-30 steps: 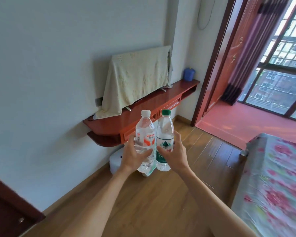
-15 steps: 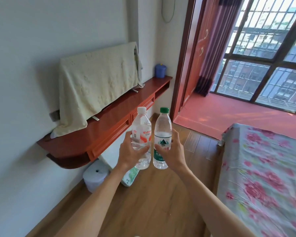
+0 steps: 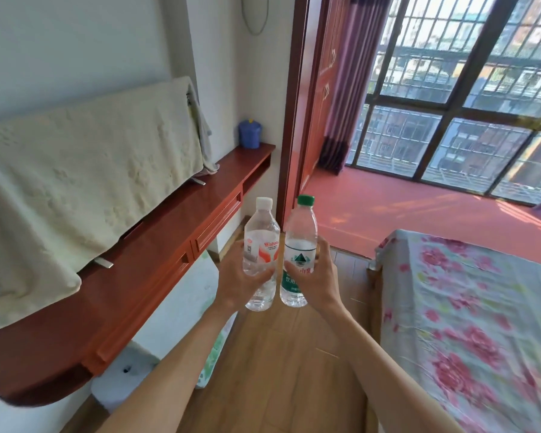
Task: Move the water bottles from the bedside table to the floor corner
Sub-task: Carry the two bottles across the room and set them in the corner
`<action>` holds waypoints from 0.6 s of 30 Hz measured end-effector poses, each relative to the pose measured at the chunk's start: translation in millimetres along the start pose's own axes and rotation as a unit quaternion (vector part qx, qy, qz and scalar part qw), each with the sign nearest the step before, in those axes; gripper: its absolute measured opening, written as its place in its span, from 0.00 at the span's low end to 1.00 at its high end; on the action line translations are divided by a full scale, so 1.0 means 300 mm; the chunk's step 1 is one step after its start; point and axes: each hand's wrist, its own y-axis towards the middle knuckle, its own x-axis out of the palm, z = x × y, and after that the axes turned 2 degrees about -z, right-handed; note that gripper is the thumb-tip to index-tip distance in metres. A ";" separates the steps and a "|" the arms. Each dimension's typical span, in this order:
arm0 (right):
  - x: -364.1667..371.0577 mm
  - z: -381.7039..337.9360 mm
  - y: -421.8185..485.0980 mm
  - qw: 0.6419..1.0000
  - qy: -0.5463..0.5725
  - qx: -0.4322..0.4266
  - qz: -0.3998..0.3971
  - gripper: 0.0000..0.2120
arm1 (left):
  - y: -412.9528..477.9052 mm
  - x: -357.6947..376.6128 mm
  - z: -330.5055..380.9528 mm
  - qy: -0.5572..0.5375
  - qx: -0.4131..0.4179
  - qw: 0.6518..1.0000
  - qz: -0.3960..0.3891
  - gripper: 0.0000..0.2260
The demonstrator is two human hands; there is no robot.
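Holding two bottles upright mid-frame: left hand (image 3: 236,278) wrapped round white-cap bottle (image 3: 260,245), right hand (image 3: 317,279) gripping green-cap bottle (image 3: 300,242), side by side, bed (image 3: 469,307) lower right.

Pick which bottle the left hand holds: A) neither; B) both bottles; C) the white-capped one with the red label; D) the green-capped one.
C: the left hand grips the white-capped bottle, while the right hand holds the green-capped bottle.
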 end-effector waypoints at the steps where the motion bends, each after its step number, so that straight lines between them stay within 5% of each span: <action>1: -0.003 0.009 0.041 1.000 -0.002 -0.001 0.006 0.37 | 0.047 0.016 -0.006 -0.003 -0.003 1.000 0.000 0.30; 6: -0.023 0.055 0.205 0.999 -0.015 -0.008 0.035 0.38 | 0.243 0.097 -0.034 -0.011 -0.003 1.000 -0.019 0.36; 18: -0.073 0.210 0.549 0.999 -0.024 -0.006 0.042 0.38 | 0.589 0.301 -0.052 -0.032 -0.005 0.999 -0.032 0.30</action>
